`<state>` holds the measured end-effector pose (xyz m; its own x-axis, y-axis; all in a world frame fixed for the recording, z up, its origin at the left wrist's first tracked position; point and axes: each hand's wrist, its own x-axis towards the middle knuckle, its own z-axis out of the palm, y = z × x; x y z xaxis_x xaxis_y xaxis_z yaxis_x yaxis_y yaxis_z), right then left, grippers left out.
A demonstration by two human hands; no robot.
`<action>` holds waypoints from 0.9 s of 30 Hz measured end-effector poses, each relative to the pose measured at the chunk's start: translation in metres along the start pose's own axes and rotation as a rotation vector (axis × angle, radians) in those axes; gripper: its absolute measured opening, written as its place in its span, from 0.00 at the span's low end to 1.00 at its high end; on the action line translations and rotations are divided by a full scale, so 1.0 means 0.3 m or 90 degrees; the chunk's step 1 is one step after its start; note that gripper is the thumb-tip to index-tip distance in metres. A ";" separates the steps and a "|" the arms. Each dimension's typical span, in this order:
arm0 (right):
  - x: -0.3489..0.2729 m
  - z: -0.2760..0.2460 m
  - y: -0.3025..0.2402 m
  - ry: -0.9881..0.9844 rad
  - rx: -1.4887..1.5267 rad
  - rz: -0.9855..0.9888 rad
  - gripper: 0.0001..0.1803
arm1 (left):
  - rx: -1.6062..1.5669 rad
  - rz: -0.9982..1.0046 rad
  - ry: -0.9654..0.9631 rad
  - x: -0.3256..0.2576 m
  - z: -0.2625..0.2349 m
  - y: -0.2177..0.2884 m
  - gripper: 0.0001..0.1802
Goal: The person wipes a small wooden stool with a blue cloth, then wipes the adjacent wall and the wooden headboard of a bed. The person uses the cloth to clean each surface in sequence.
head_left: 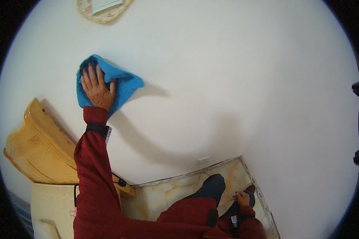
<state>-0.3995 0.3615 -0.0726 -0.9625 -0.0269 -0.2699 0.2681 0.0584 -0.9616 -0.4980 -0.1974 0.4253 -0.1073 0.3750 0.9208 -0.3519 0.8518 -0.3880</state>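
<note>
My left hand [97,87] holds a blue cloth [125,85] pressed against the white wall [195,71]. Its fingers are stretched out over the cloth, with the thumb off to the side. Part of the cloth bunches up around the fingers, and one corner sticks out to the right. Low at the right, my right hand [241,198] hangs beside my leg, fingers loosely bent and slightly apart, with nothing seen in it.
A yellowish wooden headboard [44,147] leans in at the left, beside a cream mattress [52,199]. Above hangs a round braided-rim decoration [103,18]. A white wall socket [204,160] sits low, above the marbled tile floor [155,201]. Walls meet in a corner at the right.
</note>
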 end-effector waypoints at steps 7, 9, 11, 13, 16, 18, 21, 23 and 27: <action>0.225 -0.168 0.039 -0.048 -0.114 -0.036 0.14 | 0.061 -0.100 0.095 -0.026 0.084 0.088 0.34; 0.257 -0.172 0.036 -0.060 -0.077 -0.054 0.14 | 0.069 -0.097 0.091 -0.069 0.102 0.103 0.33; 0.276 -0.114 0.040 -0.064 -0.059 -0.031 0.13 | 0.092 -0.103 0.076 -0.108 0.111 0.081 0.32; 0.297 -0.029 0.055 -0.089 -0.038 -0.021 0.13 | 0.104 -0.101 0.046 -0.136 0.128 0.052 0.33; 0.351 0.059 0.079 -0.168 -0.220 -0.054 0.13 | 0.071 -0.109 0.061 -0.163 0.136 0.024 0.34; 0.383 0.071 0.089 -0.160 -0.311 -0.163 0.16 | 0.055 -0.106 0.055 -0.166 0.139 0.031 0.33; 0.410 0.050 0.094 -0.142 -0.472 -0.257 0.16 | 0.069 -0.118 0.042 -0.154 0.132 0.056 0.33; 0.415 0.037 0.092 -0.159 -0.502 -0.281 0.16 | 0.065 -0.111 0.061 -0.138 0.124 0.070 0.33; 0.424 0.038 0.077 -0.239 -0.402 -0.191 0.13 | 0.054 -0.076 0.092 -0.102 0.114 0.088 0.37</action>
<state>-0.5152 0.3479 -0.1297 -0.8813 -0.4597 -0.1097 -0.1838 0.5474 -0.8164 -0.5358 -0.1988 0.3884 0.0725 0.3268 0.9423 -0.4319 0.8619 -0.2658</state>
